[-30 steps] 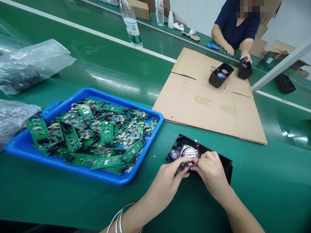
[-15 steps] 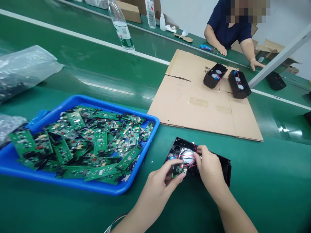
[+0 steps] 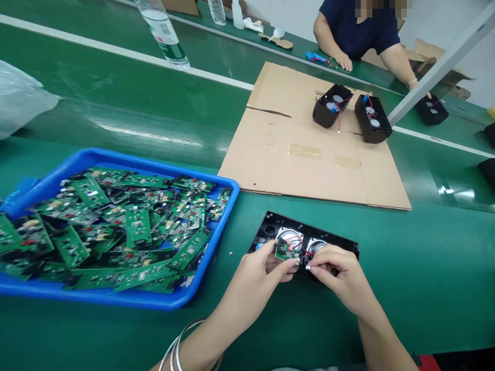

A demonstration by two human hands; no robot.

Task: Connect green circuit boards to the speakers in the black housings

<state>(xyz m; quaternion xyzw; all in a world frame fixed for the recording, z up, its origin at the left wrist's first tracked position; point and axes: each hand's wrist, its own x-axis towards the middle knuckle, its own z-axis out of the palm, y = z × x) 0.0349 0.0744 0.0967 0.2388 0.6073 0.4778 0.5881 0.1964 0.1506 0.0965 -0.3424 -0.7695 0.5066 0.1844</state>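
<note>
Just to the right of the blue tray [image 3: 154, 301], the person at the near side of the table [image 3: 96, 335] is working with both hands over an open black case [image 3: 305, 228]. The left hand [image 3: 257, 270] has thumb and fingers closed on a green circuit board [image 3: 285, 249], held up over the case's near edge with its parts showing. The right hand [image 3: 342, 268] is close by, a bit further from the tray, its thumb and fingertips pinched together on a small white plug [image 3: 308, 267]; the plug and the board are apart, with only a narrow gap between. Red wires [image 3: 305, 254] loop between the hands, over the case, where two round speakers [image 3: 290, 238] sit side by side, the one further from the tray partly covered by the right hand. Silvery bangles [image 3: 176, 353] hang on the left wrist.

The tray itself is heaped with loose boards [image 3: 138, 226], lying every which way. Beyond the tray and to its right is a flat cardboard sheet [image 3: 317, 172] bearing two black boxes [image 3: 377, 126] with wires and speakers inside. A water bottle [image 3: 166, 38] is behind the tray, and far off to its right, across the table, a co-worker in a dark blue top [image 3: 353, 33] reaches out to another black box [image 3: 433, 111].
</note>
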